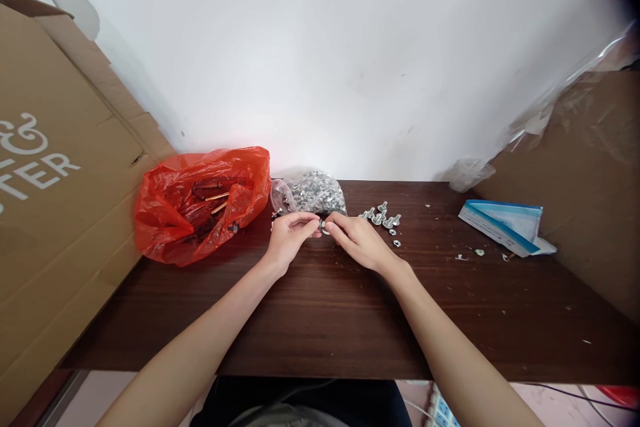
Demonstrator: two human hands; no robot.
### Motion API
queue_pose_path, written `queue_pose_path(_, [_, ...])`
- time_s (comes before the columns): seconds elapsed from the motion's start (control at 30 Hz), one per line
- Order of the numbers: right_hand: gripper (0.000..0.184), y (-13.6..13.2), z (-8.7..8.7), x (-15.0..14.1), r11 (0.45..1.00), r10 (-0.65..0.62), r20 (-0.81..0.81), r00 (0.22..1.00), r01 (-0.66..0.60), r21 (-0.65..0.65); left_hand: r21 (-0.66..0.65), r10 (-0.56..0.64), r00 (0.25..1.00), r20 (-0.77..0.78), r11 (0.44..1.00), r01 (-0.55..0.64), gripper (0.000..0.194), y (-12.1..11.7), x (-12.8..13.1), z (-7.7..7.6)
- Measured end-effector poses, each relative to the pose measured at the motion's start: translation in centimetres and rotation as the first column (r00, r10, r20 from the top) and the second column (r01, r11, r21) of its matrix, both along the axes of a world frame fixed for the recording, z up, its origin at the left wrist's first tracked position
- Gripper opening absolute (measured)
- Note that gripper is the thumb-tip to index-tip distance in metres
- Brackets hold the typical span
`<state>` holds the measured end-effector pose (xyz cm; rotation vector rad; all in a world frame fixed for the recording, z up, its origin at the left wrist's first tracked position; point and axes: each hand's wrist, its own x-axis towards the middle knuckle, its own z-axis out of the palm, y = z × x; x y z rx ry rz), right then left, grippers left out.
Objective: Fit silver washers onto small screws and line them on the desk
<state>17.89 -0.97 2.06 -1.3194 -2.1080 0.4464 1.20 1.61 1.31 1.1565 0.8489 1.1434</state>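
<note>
My left hand [290,235] and my right hand [356,239] meet over the dark wooden table [320,320], fingertips pinched together on a small silver metal part [324,226]. Just behind them lies a clear plastic bag [313,192] full of silver metal hardware. To the right of my right hand, several small silver screws [383,217] lie loose on the table.
A red plastic bag [200,203] holding long brass-coloured bolts sits at the left. A large cardboard box [55,200] stands along the left edge. A blue-and-white booklet [503,227] lies at the right, beside cardboard wrapped in clear plastic [580,147]. A white wall is behind.
</note>
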Motion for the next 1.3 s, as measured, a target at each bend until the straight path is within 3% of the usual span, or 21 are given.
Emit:
queue_pose_path(0.67, [0.031, -0.03, 0.11, -0.03, 0.999, 0.000, 0.041, 0.999, 0.002, -0.043, 0.012, 0.010, 1.000, -0.009, 1.000, -0.010, 0.027, -0.40, 0.36, -0.03])
queue_pose_path(0.83, [0.020, -0.08, 0.05, -0.14, 0.997, -0.001, 0.032, 0.999, 0.003, -0.071, 0.020, 0.007, 1.000, 0.007, 1.000, -0.007, 0.025, -0.33, 0.30, -0.15])
queue_pose_path(1.0, [0.031, 0.03, -0.30, -0.42, 0.995, 0.029, -0.051, 0.998, -0.034, -0.090, 0.151, -0.034, 0.998, -0.052, 0.988, 0.041, 0.019, -0.42, 0.07, 0.16])
queue_pose_path(1.07, [0.034, 0.09, -0.39, -0.49, 0.994, 0.041, -0.109, 0.993, -0.051, -0.097, 0.192, -0.040, 0.998, -0.042, 0.980, 0.047, 0.026, -0.48, 0.04, 0.33])
queue_pose_path(1.17, [0.036, 0.11, -0.34, -0.52, 0.994, 0.041, -0.146, 0.988, -0.055, -0.093, 0.171, -0.021, 0.999, -0.025, 0.985, 0.025, 0.035, -0.44, 0.09, 0.31])
queue_pose_path(1.3, [0.036, 0.04, -0.12, -0.48, 0.994, 0.025, -0.117, 0.993, -0.037, -0.103, 0.128, -0.016, 0.992, -0.125, 0.991, 0.032, 0.023, -0.19, 0.15, 0.03])
